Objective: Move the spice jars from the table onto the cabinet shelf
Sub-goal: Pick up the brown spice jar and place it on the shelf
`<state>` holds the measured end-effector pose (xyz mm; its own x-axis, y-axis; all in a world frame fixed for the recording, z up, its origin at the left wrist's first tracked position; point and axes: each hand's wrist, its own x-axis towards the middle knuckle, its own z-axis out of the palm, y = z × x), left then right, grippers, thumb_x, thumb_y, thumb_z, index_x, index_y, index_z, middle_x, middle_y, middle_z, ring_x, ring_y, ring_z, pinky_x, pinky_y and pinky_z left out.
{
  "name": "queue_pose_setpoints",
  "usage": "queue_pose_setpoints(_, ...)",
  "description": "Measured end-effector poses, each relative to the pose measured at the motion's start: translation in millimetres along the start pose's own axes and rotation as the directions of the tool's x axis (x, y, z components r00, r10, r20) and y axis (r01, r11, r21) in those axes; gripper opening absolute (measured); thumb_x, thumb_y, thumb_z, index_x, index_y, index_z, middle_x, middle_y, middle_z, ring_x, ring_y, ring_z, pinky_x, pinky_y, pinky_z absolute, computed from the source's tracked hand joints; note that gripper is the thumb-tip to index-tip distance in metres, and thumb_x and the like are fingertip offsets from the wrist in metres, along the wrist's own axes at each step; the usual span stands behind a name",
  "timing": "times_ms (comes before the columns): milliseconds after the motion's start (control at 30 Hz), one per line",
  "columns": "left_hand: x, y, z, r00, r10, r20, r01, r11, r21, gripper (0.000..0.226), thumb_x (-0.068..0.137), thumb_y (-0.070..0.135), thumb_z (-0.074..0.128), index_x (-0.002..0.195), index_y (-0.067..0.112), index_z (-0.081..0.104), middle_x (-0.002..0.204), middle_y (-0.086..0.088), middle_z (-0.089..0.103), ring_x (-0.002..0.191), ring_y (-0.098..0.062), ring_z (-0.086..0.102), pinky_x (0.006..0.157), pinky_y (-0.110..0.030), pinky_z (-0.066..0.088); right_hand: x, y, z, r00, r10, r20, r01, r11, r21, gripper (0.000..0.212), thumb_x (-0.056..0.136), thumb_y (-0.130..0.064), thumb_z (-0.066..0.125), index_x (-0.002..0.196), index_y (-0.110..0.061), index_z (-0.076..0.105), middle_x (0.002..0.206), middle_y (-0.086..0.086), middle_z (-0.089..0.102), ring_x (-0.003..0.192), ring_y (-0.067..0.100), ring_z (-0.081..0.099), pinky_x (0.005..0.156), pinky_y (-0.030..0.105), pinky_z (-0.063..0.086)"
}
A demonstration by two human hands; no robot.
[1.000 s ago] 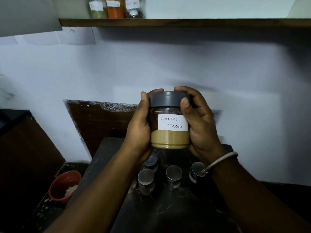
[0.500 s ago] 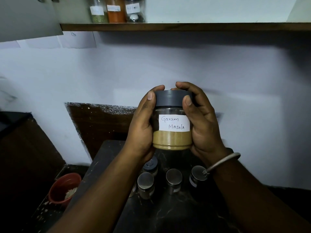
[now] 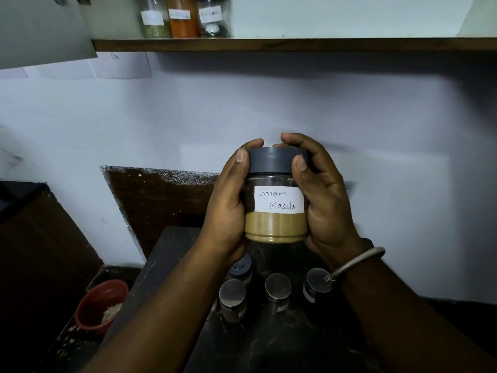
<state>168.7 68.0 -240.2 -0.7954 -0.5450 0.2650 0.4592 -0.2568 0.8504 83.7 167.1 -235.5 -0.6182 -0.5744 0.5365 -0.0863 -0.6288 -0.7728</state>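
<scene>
Both my hands, left (image 3: 228,208) and right (image 3: 326,203), clasp the garam masala jar (image 3: 277,200); lifting by its lid (image 3: 277,162) risks dropping it onto worktop jars (image 3: 278,288).

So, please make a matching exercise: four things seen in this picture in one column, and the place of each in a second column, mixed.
Things:
1. clear Garam Masala jar with grey lid
2. clear jar of orange powder
3. red round bowl
4. steel-lidded small jar

Places:
A. on the wooden shelf
B. on the dark table
C. between the left hand and right hand
D. low, left of the table

Pairs: 1-C, 2-A, 3-D, 4-B
</scene>
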Motion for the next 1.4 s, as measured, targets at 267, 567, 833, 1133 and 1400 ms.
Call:
queue_pose_setpoints(267, 5.2, -3.1, -1.7, 1.0, 0.012, 0.007, -0.012, 1.0, -0.016, 0.064, 0.083, 0.054, 0.062, 0.134, 0.017, 0.058, 0.135, -0.024, 0.063, 0.114, -0.037, 0.064, 0.107, -0.061, 0.044, 3.0, 2.8, -1.1, 1.0, -0.005, 0.007, 0.005, 1.0, -0.002, 0.028, 0.092, -0.028, 0.061, 0.119, -0.025, 0.066, 0.118, 0.002, 0.066, 0.106, 0.021, 0.066, 0.086, 0.036, 0.059)
queue_pose_setpoints(567, 54.1, 38.9, 13.4, 0.992, 0.121, 0.042, -0.12, 0.993, -0.021, 0.058, 0.083, 0.052, 0.068, 0.128, 0.017, 0.064, 0.135, -0.03, 0.06, 0.12, -0.05, 0.06, 0.105, -0.066, 0.042, 56.4, -37.4, 3.5, 0.985, -0.127, 0.114, 0.158, 0.929, -0.333, 0.038, 0.083, -0.039, 0.068, 0.12, -0.03, 0.065, 0.125, 0.001, 0.065, 0.114, 0.019, 0.065, 0.085, 0.031, 0.057)
queue_pose_setpoints(833, 159.9, 119.9, 35.8, 0.926, 0.36, 0.113, -0.373, 0.917, 0.143, 0.044, 0.095, 0.047, 0.053, 0.127, 0.02, 0.066, 0.127, -0.017, 0.07, 0.118, -0.033, 0.068, 0.094, -0.048, 0.058, 181.3, -123.2, 22.4, 0.953, -0.103, 0.286, 0.279, 0.672, -0.686, 0.022, 0.084, -0.023, 0.081, 0.099, -0.012, 0.069, 0.098, 0.007, 0.071, 0.091, 0.028, 0.07, 0.078, 0.041, 0.06)
queue_pose_setpoints(1133, 299.3, 151.4, -14.0, 0.869, 0.492, 0.059, -0.214, 0.265, 0.94, 0.026, 0.1, 0.021, 0.048, 0.101, 0.011, 0.072, 0.103, -0.01, 0.074, 0.101, -0.032, 0.067, 0.085, -0.041, 0.054, 337.4, -105.7, 37.9, 0.971, -0.115, 0.21, 0.238, 0.364, -0.901, 0.03, 0.082, -0.026, 0.081, 0.102, -0.008, 0.068, 0.098, 0.003, 0.067, 0.087, 0.022, 0.063, 0.083, 0.043, 0.058)
queue_pose_setpoints(1400, 315.8, 121.0, -29.8, 0.772, 0.601, 0.208, -0.035, -0.287, 0.957, 0.036, 0.1, 0.032, 0.041, 0.104, 0.022, 0.075, 0.103, -0.004, 0.073, 0.095, -0.028, 0.068, 0.07, -0.034, 0.051, 437.3, -24.8, 31.2, 0.986, -0.041, 0.16, 0.165, 0.148, -0.975, 0.029, 0.087, -0.019, 0.074, 0.11, -0.008, 0.061, 0.115, 0.014, 0.067, 0.103, 0.029, 0.06, 0.079, 0.028, 0.041)
